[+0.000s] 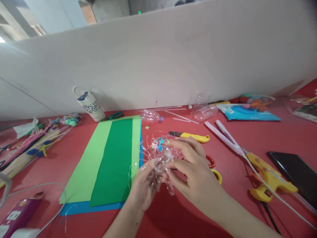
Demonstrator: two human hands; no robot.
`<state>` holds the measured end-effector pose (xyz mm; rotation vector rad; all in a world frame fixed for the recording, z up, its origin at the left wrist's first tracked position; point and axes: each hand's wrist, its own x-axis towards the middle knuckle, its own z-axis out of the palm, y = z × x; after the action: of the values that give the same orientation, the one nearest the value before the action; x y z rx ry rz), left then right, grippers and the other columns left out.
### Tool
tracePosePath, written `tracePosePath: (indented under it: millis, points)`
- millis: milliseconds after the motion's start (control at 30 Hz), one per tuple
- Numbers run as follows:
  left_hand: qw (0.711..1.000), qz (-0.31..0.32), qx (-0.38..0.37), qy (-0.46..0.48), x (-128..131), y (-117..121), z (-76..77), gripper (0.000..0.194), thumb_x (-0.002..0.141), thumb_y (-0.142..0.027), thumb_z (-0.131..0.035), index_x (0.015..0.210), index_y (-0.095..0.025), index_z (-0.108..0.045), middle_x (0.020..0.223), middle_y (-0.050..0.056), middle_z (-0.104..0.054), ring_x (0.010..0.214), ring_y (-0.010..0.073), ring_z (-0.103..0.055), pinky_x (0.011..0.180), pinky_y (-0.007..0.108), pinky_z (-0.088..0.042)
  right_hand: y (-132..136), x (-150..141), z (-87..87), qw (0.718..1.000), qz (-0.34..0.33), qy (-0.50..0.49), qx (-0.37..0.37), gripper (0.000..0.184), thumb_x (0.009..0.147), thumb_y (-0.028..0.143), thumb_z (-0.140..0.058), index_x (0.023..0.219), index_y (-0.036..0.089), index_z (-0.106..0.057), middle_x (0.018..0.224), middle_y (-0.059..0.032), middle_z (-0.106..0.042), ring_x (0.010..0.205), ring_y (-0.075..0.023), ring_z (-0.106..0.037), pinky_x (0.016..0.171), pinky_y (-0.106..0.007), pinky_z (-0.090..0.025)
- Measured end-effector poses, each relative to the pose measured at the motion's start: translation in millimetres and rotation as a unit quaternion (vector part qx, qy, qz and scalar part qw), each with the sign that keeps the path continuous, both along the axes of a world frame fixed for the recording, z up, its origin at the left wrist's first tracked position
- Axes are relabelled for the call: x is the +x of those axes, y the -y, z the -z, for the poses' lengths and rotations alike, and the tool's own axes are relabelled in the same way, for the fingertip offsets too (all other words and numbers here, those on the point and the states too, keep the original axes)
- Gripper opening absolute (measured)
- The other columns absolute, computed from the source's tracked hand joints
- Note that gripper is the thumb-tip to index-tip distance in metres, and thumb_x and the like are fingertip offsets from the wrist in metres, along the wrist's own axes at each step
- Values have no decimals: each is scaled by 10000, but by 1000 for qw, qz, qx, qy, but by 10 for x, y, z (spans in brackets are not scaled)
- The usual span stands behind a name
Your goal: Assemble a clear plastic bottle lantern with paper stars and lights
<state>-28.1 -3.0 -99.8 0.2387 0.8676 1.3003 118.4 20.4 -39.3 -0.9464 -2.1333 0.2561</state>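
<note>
A clear plastic bottle piece (160, 164), cut into many thin curling strips, is between my two hands above the red table. My left hand (145, 185) supports it from below and the left, fingers closed around its neck-like ring. From the right, my right hand (194, 165) reaches over it, its thumb and fingertips pressed against the plastic. Small blue and pink stars (158, 144) show among the strips. Behind my right hand lies a yellow utility knife (195, 137), and scissors with red and yellow handles (216, 175) are partly hidden by it.
Green sheets (114, 165) lie on the left over a blue one. Plastic bottles (151, 116), clear strips and a white tumbler (91, 105) are along the partition. To the right are a pink hair straightener (223, 137), a yellow glue gun (269, 178), cords and a black phone (294, 172).
</note>
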Motion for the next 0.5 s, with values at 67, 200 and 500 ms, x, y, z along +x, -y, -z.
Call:
tracePosePath:
  millis: [67,200,500]
  points:
    - [1000,-6,-3,-5,3,-5,2,136,722,-223,-708,838,-153,-703,734,16,-720,598,96,-659,539,144,-513,0,-5,11,1000,1,1,-2,159,816,120,-555,704,205,-630,1179,-45,-551,1160,-247,-400,973,-504,-375]
    - [1000,1,12,-10,1,-7,2,130,732,-231,-698,829,-145,-701,717,21,-712,589,94,-649,547,150,-512,2,-17,33,1000,-3,11,9,149,823,122,-554,716,195,-630,1164,-50,-561,1150,-242,-414,975,-502,-382]
    - [998,35,39,-31,-3,5,27,164,768,-286,-669,868,-159,-695,708,13,-691,561,88,-635,495,152,-478,-11,-28,56,999,-7,31,38,170,829,111,-541,689,185,-603,1108,-52,-609,1113,-243,-450,977,-517,-383]
